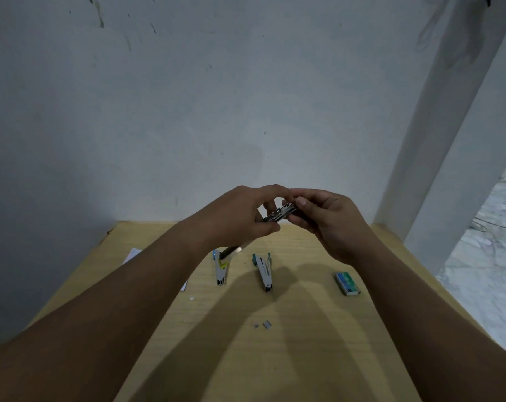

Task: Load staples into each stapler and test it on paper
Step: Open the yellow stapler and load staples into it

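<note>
Head view shows a small metal stapler held up over the table. Left hand pinches its near-left end, right hand its far-right end. Its long side runs between both hands.

A pale grey-white plastered wall fills the upper view, marked with dark smudges near its top left; a white square pillar leans across the right side; below stands a light yellowish wood-grain desk, its far edge touching the wall; mottled grey-white marble flooring shows at right; the light is dim.
</note>
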